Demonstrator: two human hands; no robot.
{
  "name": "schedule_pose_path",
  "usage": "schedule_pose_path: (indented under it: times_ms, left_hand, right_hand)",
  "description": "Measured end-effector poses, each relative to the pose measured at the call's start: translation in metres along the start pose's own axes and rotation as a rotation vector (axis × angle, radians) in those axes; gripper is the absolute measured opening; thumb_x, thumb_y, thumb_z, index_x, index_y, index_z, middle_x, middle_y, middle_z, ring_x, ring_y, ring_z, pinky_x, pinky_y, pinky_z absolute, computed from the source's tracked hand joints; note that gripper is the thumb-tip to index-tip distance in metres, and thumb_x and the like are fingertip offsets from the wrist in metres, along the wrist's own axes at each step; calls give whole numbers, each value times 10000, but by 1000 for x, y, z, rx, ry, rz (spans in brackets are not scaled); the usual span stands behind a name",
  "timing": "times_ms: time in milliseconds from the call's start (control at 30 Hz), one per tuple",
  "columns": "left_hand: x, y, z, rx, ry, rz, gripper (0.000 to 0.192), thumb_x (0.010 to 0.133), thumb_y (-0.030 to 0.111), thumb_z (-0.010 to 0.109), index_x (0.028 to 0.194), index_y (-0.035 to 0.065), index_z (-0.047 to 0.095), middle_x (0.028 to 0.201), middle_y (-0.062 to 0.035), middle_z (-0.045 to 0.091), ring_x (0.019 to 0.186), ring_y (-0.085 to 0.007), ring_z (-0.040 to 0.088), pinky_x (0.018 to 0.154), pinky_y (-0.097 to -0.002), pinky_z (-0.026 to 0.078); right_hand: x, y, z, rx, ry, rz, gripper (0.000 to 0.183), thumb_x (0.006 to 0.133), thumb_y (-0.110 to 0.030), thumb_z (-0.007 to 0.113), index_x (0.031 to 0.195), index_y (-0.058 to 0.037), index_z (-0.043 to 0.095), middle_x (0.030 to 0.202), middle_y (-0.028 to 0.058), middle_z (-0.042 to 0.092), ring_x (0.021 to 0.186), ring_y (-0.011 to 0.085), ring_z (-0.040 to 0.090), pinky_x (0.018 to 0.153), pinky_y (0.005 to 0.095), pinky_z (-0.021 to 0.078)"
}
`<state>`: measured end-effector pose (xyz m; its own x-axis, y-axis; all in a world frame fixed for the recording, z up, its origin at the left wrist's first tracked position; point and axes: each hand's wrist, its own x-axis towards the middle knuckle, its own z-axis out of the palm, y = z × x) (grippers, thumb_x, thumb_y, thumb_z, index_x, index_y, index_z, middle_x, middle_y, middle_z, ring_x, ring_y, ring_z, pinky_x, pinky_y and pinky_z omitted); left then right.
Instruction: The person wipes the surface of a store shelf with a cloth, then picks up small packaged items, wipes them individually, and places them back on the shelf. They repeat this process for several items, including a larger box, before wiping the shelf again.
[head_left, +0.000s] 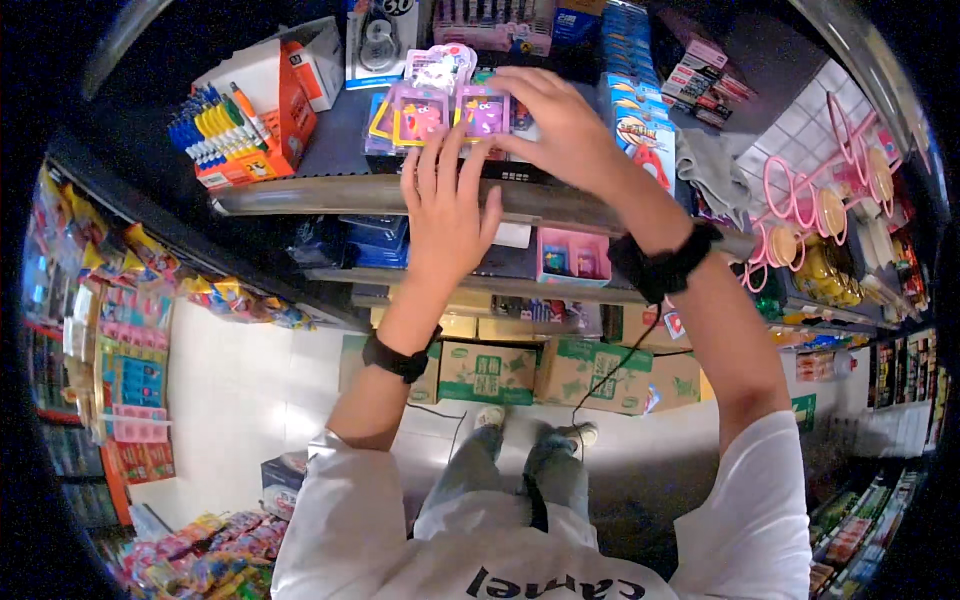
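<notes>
A pink cartoon-character packet (421, 118) and a purple one (481, 118) stand side by side at the front of a dark shelf. My left hand (448, 217) reaches up from below, fingers spread, its fingertips at the lower edges of these packets. At the right side of the purple packet is my right hand (562, 124), its fingers near the top corner and its thumb near the bottom one. Whether it grips the packet cannot be made out. Behind them stands a white-and-pink cartoon packet (441, 67). Each wrist wears a black band.
An orange display box (289, 142) of markers stands left. Blue-and-white blister packs (637, 127) and a grey cloth (709, 165) are on the right. Beyond them, pink wire rings (780, 184) jut out. Below are a pink tray (574, 255) and cardboard cartons (487, 371). Thin cables hang near my legs.
</notes>
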<state>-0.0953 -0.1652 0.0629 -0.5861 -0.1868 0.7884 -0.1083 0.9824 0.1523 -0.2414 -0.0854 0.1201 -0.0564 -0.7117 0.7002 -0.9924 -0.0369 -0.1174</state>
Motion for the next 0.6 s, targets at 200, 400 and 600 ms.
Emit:
schedule_pose_path:
  times_ms: [200, 400, 600]
  left_hand:
    - [-4, -3, -1, 50, -100, -29, 536, 746, 202, 564, 1223, 61, 365, 1268, -116, 353, 1197, -312, 268, 1013, -462, 130]
    - [-2, -6, 3, 51, -70, -5, 547, 748, 194, 555, 1236, 71, 342, 1282, -150, 318, 1208, -312, 258, 1011, -463, 122]
    - [5, 12, -3, -161, 127, -23, 590, 717, 129, 571, 1251, 60, 329, 1321, -186, 270, 1193, -344, 279, 978, -450, 185]
  right_hand:
    - [8, 9, 11, 77, -199, 62, 524, 643, -255, 702, 1083, -41, 513, 1096, 176, 506, 1026, 324, 479, 891, 349, 380]
    - [6, 3, 7, -102, -145, 73, 520, 599, -218, 707, 1061, -58, 530, 1078, 156, 484, 1025, 310, 448, 873, 356, 385]
    - [-2, -34, -35, -305, 120, -49, 506, 537, -152, 699, 1008, -53, 540, 1069, 147, 454, 1003, 308, 435, 836, 376, 394]
